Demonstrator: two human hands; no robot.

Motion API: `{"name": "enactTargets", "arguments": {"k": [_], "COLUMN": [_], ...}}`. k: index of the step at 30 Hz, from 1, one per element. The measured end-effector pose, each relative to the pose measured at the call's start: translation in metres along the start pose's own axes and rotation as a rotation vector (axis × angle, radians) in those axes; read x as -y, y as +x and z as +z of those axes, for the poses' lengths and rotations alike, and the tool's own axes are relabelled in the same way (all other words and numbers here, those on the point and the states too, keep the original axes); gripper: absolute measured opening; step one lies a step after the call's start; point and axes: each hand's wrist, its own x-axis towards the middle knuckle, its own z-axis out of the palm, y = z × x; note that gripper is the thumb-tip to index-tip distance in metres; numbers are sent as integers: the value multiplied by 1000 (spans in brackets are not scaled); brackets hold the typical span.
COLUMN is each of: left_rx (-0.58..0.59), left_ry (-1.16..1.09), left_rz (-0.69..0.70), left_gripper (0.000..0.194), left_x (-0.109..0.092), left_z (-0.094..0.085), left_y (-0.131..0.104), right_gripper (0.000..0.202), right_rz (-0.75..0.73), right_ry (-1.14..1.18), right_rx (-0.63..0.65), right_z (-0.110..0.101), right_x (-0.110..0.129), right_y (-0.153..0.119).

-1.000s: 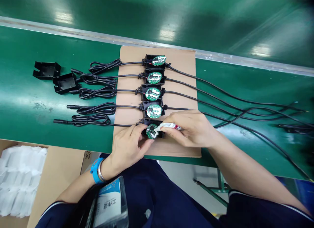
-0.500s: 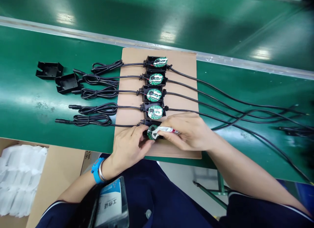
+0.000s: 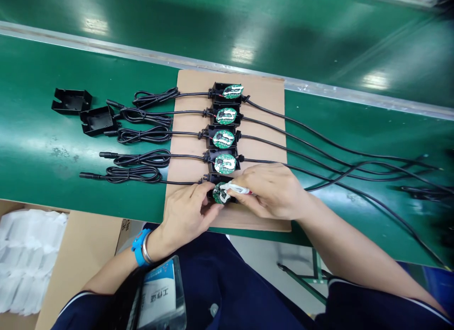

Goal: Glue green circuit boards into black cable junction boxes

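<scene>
My left hand (image 3: 189, 208) pinches the left edge of the nearest round green circuit board (image 3: 217, 193), which sits over a black plastic box. My right hand (image 3: 271, 190) is closed round a white tube (image 3: 238, 188), its tip at the board's face. White paste lies on that board beside the tip. Beyond it, a column of black boxes holds more boards with white paste on them, among them a near board (image 3: 225, 163) and a far board (image 3: 233, 91). Much of the nearest box is hidden under my hands.
A cardboard sheet (image 3: 191, 152) lies under the boxes on the green bench. Coiled black cables (image 3: 136, 174) run left, loose cables (image 3: 319, 126) right. Two black box shells (image 3: 72, 102) sit far left. An open carton (image 3: 80, 254) with white wrapped items stands at lower left.
The tube has turned a little in my right hand, showing less of its red print. A bit more white paste shows on the nearest board. My left hand stays in place.
</scene>
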Motion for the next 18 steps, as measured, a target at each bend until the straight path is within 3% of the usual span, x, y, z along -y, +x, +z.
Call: {"name": "enactTargets", "arguments": {"k": [4,6,9,11,13,15,18], "left_rx": [0,-3,-27,-46,-58,-74,-111], "left_ry": [-13,-29,-65,-89,-117,-143,-153], "left_rz": [-17,-45,-126,-168,-190,-201,-179], "left_gripper": [31,36,48,45,35,26,18], "left_x": [-1,-1,3,6,11,14,17], "left_z": [1,-1,-8,-16,-24,-30,-35], "left_y": [0,0,-1,-1,1,3,7], "right_gripper": [7,8,11,5,11,11,16], "right_rz": [-37,-10,155,329,500,613,659], "right_ry": [-73,-58,49,212,409,510,423], "right_rx": [11,-51,-281,-465,-591,-661,-717], "right_z": [-5,-11,-20,-24,-27,-35,-57], "right_x": [-1,2,7,1,-19,-56,-126], "right_y": [-4,-6,-12,-19,-24,-27,-27]}}
